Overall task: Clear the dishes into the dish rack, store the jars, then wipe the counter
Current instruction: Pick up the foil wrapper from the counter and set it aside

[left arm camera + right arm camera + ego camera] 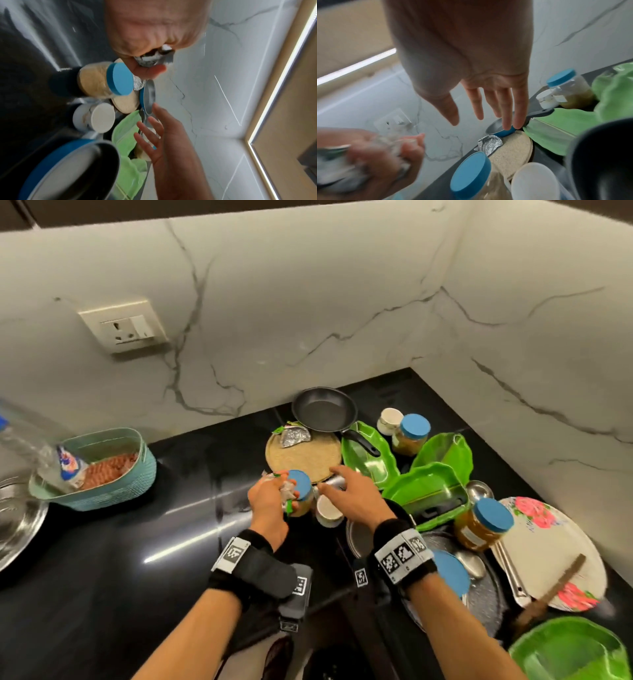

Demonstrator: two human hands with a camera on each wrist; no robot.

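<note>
Your left hand point(270, 501) is fisted round crumpled wrappers point(154, 56) — litter gathered up to free the worktop point(137, 542). Your right hand point(356, 494) hovers, fingers spread, holding nothing, above the cup point(329, 510) beside the jar point(301, 491) — likely next.

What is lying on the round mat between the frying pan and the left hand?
A crumpled foil wrapper lies at the mat's far edge, nearest the frying pan; the head view shows it.

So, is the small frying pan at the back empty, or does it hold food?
Empty. The frying pan shows only its bare dark inside in the head view, with nothing lying in it.
</note>
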